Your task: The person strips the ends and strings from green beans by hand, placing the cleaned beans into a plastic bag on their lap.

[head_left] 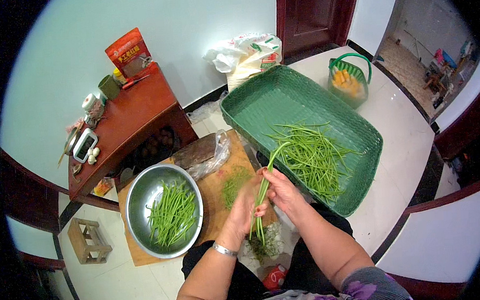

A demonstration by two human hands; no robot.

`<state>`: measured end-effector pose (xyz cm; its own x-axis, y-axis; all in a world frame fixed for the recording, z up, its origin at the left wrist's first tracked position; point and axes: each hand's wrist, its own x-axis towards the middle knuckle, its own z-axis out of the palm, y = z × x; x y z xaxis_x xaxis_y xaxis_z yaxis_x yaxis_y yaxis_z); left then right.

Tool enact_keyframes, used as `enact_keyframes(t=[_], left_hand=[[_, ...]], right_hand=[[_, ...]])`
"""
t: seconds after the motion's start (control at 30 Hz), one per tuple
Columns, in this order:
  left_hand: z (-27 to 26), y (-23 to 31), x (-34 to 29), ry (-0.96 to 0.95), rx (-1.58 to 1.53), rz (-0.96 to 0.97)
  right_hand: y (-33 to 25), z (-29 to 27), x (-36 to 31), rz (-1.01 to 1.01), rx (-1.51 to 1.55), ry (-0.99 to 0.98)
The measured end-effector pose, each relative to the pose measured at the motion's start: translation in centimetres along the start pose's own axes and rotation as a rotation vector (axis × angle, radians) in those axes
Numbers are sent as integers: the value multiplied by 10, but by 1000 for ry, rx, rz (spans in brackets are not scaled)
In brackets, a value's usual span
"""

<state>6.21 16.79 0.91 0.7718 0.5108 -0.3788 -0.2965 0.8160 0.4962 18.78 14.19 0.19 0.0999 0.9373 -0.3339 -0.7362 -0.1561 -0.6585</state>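
Note:
A bunch of long thin green stalks (263, 188) is held in front of me, tilted, its upper ends leaning right toward the basket. My left hand (245, 208), partly smeared by motion, is closed round the lower part of the bunch. Higher up, my right hand (281, 190) grips it between thumb and fingers. Whether they are beans or garlic scapes I cannot tell. More long stalks (314, 159) lie in a heap in the green woven basket (269, 88) on the right. Shorter green pieces (171, 213) fill part of the steel bowl (137, 209) at left.
The wooden board (213, 205) bears the bowl, fine green trimmings (235, 184) and a plastic bag (213, 161). Darker scraps (262, 246) lie between my knees. A red-brown cabinet (135, 112), a small wooden stool (87, 242) and a green handled bucket (350, 87) stand around.

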Motion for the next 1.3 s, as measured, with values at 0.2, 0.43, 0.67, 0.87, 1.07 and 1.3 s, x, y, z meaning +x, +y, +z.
enact_keyframes(t=[0.2, 0.43, 0.67, 0.87, 1.07, 1.3], left_hand=[[5, 5, 10, 188, 413, 81], [-22, 25, 11, 226, 325, 266], [-23, 33, 7, 83, 288, 324], [-8, 25, 9, 214, 582, 359], [-9, 23, 6, 253, 702, 414], [-18, 37, 0, 347, 591, 459]], right_hand=[[-3, -4, 8, -80, -12, 29], [-13, -22, 11, -197, 198, 13], [-6, 1, -3, -10, -309, 45], [8, 5, -3, 123, -428, -58], [3, 12, -5, 150, -409, -78], [2, 4, 3, -77, -594, -9]])
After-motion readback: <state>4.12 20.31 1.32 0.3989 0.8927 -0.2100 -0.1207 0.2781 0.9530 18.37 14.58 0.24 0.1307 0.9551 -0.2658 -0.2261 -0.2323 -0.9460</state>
